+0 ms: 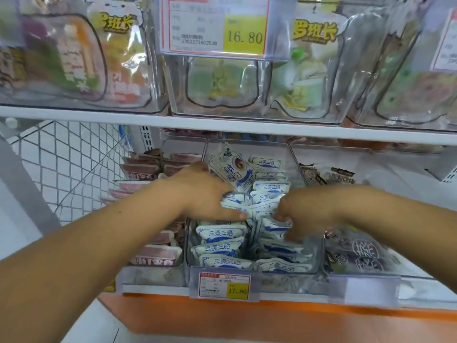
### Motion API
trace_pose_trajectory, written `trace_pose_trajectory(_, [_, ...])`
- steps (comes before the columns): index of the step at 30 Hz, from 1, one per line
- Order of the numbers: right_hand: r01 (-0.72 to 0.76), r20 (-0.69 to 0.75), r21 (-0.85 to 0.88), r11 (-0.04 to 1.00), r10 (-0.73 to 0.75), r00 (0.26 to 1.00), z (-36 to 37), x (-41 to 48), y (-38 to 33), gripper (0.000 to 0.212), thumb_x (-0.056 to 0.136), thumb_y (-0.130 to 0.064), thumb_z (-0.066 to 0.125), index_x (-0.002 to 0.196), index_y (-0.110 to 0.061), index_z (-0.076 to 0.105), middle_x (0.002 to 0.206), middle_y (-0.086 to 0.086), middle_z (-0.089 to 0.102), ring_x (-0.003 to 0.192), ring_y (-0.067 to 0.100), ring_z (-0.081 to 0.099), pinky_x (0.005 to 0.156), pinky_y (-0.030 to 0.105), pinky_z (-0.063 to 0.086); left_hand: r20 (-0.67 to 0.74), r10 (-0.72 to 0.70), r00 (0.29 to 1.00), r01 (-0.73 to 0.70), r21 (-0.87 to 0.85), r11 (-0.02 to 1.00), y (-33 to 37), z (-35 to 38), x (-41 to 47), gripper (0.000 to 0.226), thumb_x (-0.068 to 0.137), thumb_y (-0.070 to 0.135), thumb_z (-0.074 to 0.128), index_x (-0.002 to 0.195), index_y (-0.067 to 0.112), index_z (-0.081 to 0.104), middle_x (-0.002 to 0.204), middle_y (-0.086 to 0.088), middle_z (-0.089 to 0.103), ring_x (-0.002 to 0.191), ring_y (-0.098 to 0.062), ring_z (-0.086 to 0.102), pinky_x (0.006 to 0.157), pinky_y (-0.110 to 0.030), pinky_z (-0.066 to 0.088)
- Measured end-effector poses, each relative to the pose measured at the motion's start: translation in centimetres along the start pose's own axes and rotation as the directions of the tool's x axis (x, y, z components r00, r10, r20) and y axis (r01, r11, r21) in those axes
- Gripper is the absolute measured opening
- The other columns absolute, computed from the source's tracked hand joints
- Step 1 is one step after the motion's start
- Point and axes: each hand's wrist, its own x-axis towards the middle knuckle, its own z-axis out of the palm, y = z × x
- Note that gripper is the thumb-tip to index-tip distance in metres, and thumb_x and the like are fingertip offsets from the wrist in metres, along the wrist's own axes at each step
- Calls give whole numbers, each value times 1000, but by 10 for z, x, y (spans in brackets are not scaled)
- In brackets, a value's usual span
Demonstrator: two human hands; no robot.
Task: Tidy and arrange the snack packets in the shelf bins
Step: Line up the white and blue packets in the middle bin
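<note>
Shop shelving fills the view: an upper white shelf board point(222, 125) carries a row of clear plastic bins point(257, 95) with blurred, multicoloured snack bags inside, and a price label point(217, 26) reading 16.80 hangs at the front of the central one. Below it, a lower shelf with an orange front panel point(247, 315) carries three clear bins side by side. A white wire mesh panel point(74, 157) closes the left end of the shelving, with pale floor visible behind it. The middle bin point(296, 277) holds the white-and-blue snack packets point(222, 233), stacked in two rough columns from front to back; one larger packet point(232, 169) stands tilted at the rear left of this bin. A price label point(223, 285) reading 17.80 is clipped to the front of the middle bin. The left bin point(148, 276) holds pink-and-red packets point(155, 256); the right bin point(366, 278) holds dark packets point(358, 253). Both bare forearms reach into the middle bin. The left hand point(207, 194) lies on the left column of packets with its fingers extended and spread, not closed round anything. The right hand point(304, 211) is motion-blurred; its fingers curl down over the top edges of packets in the right column and appear to grip them.
</note>
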Motion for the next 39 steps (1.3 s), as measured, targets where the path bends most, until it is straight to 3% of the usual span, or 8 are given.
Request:
trace_pose_trajectory(2, [37,-57,194,980,-27,998,-21,-6,11,28,91,-42,59,111,-24,66,101,-15,66,91,5,62,90,30,50,2,41,999,-41,40,998,-6,6,-4,87,76,87,15,144,36,35,140,1,53,127,-24,44,111,-44,26])
trace_pose_trajectory(6, [166,-436,290,943,-24,899,-44,40,11,22,99,-25,49,113,-28,66,100,-17,59,86,0,54,71,12,39,40,69,997,-70,15,997,-10,6,-4,76,84,79,25,148,39,24,150,5,40,138,-19,34,116,-41,17])
trace_pose_trajectory(12, [131,-188,72,989,-115,975,-15,75,21,29,100,-23,42,115,-30,67,120,-9,64,99,12,59,89,31,48,3,111,994,-111,5,994,-15,10,-11,65,90,71,28,148,40,26,148,10,42,136,-16,34,114,-36,14])
trace_pose_trajectory(16, [124,-153,61,990,-113,982,-16,59,28,28,100,-29,47,123,-33,63,127,-15,60,107,7,57,90,20,42,-37,146,989,-147,-23,989,-16,10,-13,57,93,66,29,144,42,34,142,12,49,131,-15,39,111,-34,16])
trace_pose_trajectory(22, [66,-468,427,902,159,869,-37,75,32,20,95,-39,55,112,-33,61,105,-18,59,88,1,52,70,18,36,-7,145,989,-145,-30,989,-18,14,-7,60,92,67,26,146,42,29,144,15,47,132,-15,35,116,-39,13])
trace_pose_trajectory(29, [-188,-417,350,918,332,846,-27,127,31,75,62,-69,74,109,-14,54,105,4,57,95,23,52,76,33,43,-19,118,993,-118,-28,993,-16,17,-7,60,92,68,25,147,43,28,145,13,46,133,-15,33,118,-39,4])
trace_pose_trajectory(33, [18,-561,519,855,325,762,-30,114,33,58,71,-49,79,119,-22,58,113,-4,63,101,16,56,82,28,43,-43,105,994,-106,-33,994,-14,18,-8,59,93,68,25,146,44,28,145,12,46,134,-13,30,117,-35,4])
trace_pose_trajectory(39, [62,-306,783,618,298,904,-47,94,48,34,85,-37,68,113,-19,61,111,2,62,104,21,58,91,31,44,-57,100,993,-102,-40,994,-14,20,-9,58,93,67,25,147,45,27,149,12,41,135,-15,29,117,-36,6])
